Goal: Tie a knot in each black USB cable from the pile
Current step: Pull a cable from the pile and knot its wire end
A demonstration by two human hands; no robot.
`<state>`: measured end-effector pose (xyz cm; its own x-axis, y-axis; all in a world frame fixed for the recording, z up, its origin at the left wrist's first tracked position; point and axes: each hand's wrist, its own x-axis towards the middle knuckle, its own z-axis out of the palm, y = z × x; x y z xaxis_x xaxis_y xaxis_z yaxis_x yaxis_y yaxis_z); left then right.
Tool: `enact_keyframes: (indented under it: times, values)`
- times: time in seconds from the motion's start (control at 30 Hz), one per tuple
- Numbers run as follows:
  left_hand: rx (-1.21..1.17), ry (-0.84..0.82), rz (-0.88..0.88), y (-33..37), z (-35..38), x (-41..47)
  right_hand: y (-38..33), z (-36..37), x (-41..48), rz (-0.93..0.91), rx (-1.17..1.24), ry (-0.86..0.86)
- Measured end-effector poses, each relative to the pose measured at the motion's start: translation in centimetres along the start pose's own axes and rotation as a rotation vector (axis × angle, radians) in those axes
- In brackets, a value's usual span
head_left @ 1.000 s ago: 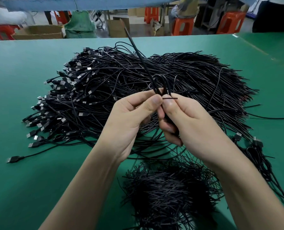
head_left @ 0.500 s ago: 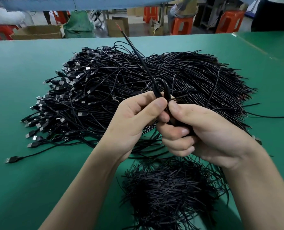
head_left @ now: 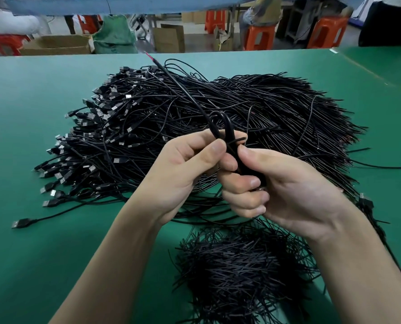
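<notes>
Right hand has rolled over! A second ago it showed its back; now the palm faces up and all four fingers are curled tight round the lower run of the black USB cable, thumb pressed up against the crossing. Left hand hasn't let go: thumb and forefinger still pinch the cable right where the strands meet, the other fingers folded in behind.

Just above both thumbs sits a small loop, and it looks no bigger than before. A short black stub pokes out sideways beside the right thumb, and the red-tipped free end slants up and away from the left hand over the pile.

So what does the roll mean? My read: that twist of the wrist is winding or cinching the knot, and this cable is close to done, though the loop is not pulled closed yet. Whether the stub is the cable's own tail or a separate tie, I can't tell.

The pile beyond the hands is still huge. Below the right wrist a heap of short black strips lies on the green desk.
</notes>
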<state>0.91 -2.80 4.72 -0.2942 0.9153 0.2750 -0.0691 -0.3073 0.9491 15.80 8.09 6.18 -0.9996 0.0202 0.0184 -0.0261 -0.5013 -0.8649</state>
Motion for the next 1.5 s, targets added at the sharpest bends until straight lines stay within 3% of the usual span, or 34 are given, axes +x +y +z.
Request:
enact_keyframes:
  times: [0.23,0.63,0.83,0.93,1.03,1.1,1.17,1.3,1.4,1.5]
  values:
    - [0.080,0.081,-0.054,-0.1,0.1,0.4,0.0,-0.1,-0.1,-0.033,-0.154,0.119]
    - [0.112,0.143,0.036,-0.4,2.0,0.5,-0.2,0.0,-0.3,-0.073,-0.378,0.337]
    - [0.135,0.216,0.009,-0.8,3.3,0.4,-0.1,0.2,-0.3,-0.074,-0.378,0.329]
    - [0.071,0.176,-0.032,-0.9,3.2,0.3,-0.2,0.2,-0.3,-0.079,-0.430,0.314]
    - [0.135,0.172,-0.004,-1.0,2.7,0.4,-0.4,-0.1,-0.2,-0.074,-0.585,0.451]
    - [0.235,0.193,0.045,-0.9,2.3,0.5,-0.3,-0.4,0.1,-0.168,-0.854,0.650]
    - [0.287,0.179,0.027,-0.8,1.9,0.5,-0.2,-0.6,0.1,-0.378,-1.143,0.787]
    - [0.353,0.112,-0.071,-0.7,1.2,0.7,-0.5,-1.0,-0.3,-0.704,-1.505,0.648]
    - [0.373,0.089,-0.123,-0.8,0.8,0.7,-0.4,-1.0,-0.3,-0.736,-1.530,0.636]
    - [0.366,0.096,-0.097,-0.7,0.5,0.7,-0.2,-0.7,-0.2,-0.671,-1.336,0.724]
